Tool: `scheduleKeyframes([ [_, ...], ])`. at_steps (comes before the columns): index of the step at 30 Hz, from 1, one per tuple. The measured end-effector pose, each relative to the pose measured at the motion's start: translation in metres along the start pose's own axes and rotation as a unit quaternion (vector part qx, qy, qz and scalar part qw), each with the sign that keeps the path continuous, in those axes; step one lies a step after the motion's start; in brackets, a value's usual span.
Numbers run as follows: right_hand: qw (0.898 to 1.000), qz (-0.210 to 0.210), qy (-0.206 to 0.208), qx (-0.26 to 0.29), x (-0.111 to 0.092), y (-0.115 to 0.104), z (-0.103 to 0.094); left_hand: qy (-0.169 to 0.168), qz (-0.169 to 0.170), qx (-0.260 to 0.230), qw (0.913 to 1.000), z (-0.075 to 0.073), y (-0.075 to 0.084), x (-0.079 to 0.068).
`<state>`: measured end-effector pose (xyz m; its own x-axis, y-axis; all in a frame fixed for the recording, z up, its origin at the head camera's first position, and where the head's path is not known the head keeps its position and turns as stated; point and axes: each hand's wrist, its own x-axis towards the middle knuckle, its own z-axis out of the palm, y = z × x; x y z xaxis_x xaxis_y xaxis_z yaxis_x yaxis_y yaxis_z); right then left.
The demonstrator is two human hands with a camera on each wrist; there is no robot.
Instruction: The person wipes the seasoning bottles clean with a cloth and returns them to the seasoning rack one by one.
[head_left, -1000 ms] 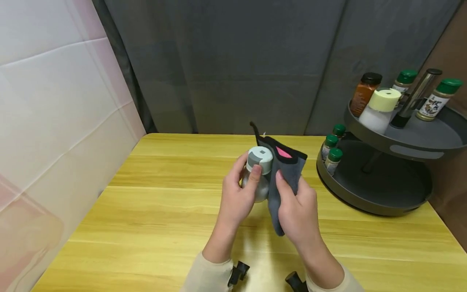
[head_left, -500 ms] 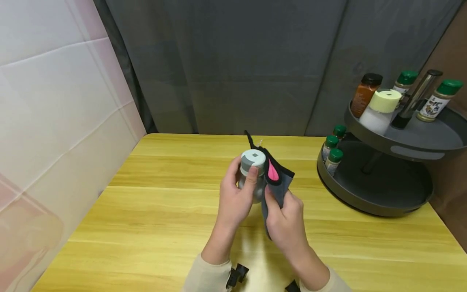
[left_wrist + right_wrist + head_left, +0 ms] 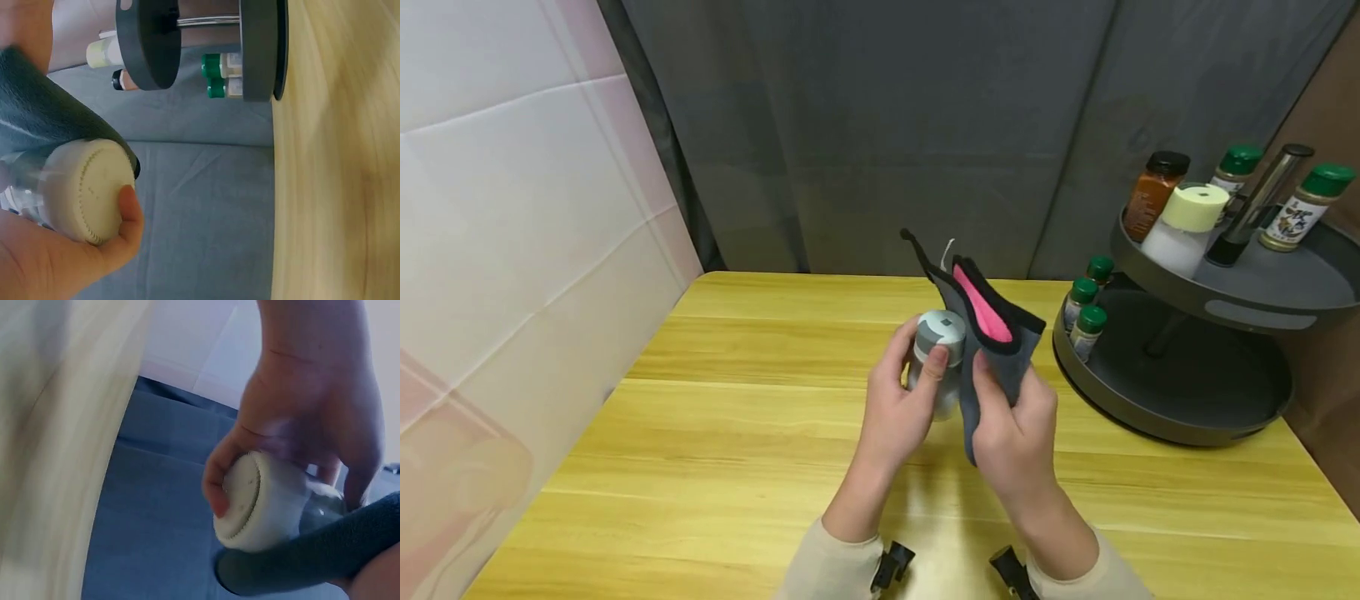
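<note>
My left hand [image 3: 895,408] grips a clear seasoning jar [image 3: 942,332] with a grey and pale green lid, thumb at the lid's lower edge. In the left wrist view, one finger curls under the jar's round base [image 3: 103,190], and white contents show through the wall. My right hand [image 3: 1018,437] pinches a folded grey cloth [image 3: 1018,367] with black edging and a pink inner side, thumb on its near face. The cloth lies against the jar's right side. Both are held above the wooden table [image 3: 737,417]. In the right wrist view, the cloth [image 3: 300,562] runs along the jar's wall.
A dark two-tier turntable rack [image 3: 1180,433] stands at the right. Its upper tier bears several seasoning jars, among them a yellow-lidded shaker [image 3: 1187,221]. Small green-capped bottles [image 3: 1087,329] line the lower tier's left side. A grey curtain [image 3: 887,142] hangs behind the table.
The cloth in my right hand dips down and left along the jar, then comes back up and right, its pink side showing more. My left hand shifts slightly right with the jar.
</note>
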<state>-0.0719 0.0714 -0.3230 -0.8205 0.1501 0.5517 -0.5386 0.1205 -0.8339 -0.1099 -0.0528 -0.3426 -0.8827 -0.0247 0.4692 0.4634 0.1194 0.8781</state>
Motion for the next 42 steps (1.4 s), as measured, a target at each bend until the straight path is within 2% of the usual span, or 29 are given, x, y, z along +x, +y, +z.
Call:
scheduleKeyframes([
  [2,0.998,-0.060,0.003,-0.017,-0.003,0.003,0.003,0.004,-0.001,-0.006,1.0000,-0.001,0.002,0.000],
  [3,0.997,-0.076,0.004,-0.026,-0.005,0.006,0.004,0.006,-0.003,-0.012,0.9999,-0.002,0.002,0.001],
  [5,0.996,-0.070,0.002,-0.046,-0.009,0.012,0.006,0.014,-0.004,-0.017,0.9998,-0.004,0.004,0.002],
  [7,0.998,-0.026,-0.003,-0.059,-0.013,0.017,0.008,0.021,-0.005,-0.017,0.9996,-0.006,0.005,0.004],
  [9,0.997,0.045,-0.016,-0.068,-0.015,0.021,0.008,0.025,-0.007,-0.015,0.9996,-0.009,0.005,0.005],
  [13,0.979,0.185,-0.058,-0.059,-0.011,0.020,0.006,0.023,-0.018,0.000,0.9996,-0.013,0.004,0.007],
  [15,0.970,0.226,-0.069,-0.049,-0.006,0.015,0.005,0.017,-0.026,0.008,0.9995,-0.013,0.003,0.006],
  [16,0.969,0.233,-0.073,-0.044,-0.004,0.012,0.004,0.011,-0.029,0.010,0.9995,-0.013,0.003,0.006],
  [20,0.969,0.231,-0.081,-0.041,0.000,0.002,0.004,0.002,-0.042,0.028,0.9987,-0.012,0.004,0.004],
  [23,0.970,0.224,-0.083,-0.046,0.004,-0.005,0.004,0.013,-0.038,0.036,0.9986,-0.012,0.006,0.005],
  [25,0.974,0.209,-0.071,-0.042,0.006,-0.008,0.003,0.026,-0.029,0.038,0.9985,-0.012,0.007,0.006],
  [27,0.982,0.176,-0.055,-0.028,0.007,-0.011,0.003,0.037,-0.016,0.046,0.9981,-0.012,0.008,0.006],
  [30,0.994,0.098,-0.032,-0.025,0.005,-0.011,0.006,0.050,-0.006,0.050,0.9975,-0.012,0.008,0.004],
  [32,0.997,0.055,-0.024,-0.039,0.001,-0.007,0.009,0.055,-0.006,0.039,0.9977,-0.012,0.009,0.003],
  [34,0.997,0.040,-0.022,-0.058,-0.004,0.000,0.011,0.063,-0.006,0.023,0.9977,-0.013,0.009,0.003],
  [36,0.996,0.056,-0.030,-0.071,-0.008,0.007,0.012,0.070,0.001,0.010,0.9975,-0.014,0.010,0.004],
  [40,0.986,0.137,-0.058,-0.079,-0.010,0.013,0.010,0.075,0.021,0.006,0.9969,-0.017,0.008,0.005],
  [42,0.981,0.165,-0.064,-0.086,-0.008,0.012,0.008,0.071,0.026,0.011,0.9971,-0.016,0.006,0.005],
])
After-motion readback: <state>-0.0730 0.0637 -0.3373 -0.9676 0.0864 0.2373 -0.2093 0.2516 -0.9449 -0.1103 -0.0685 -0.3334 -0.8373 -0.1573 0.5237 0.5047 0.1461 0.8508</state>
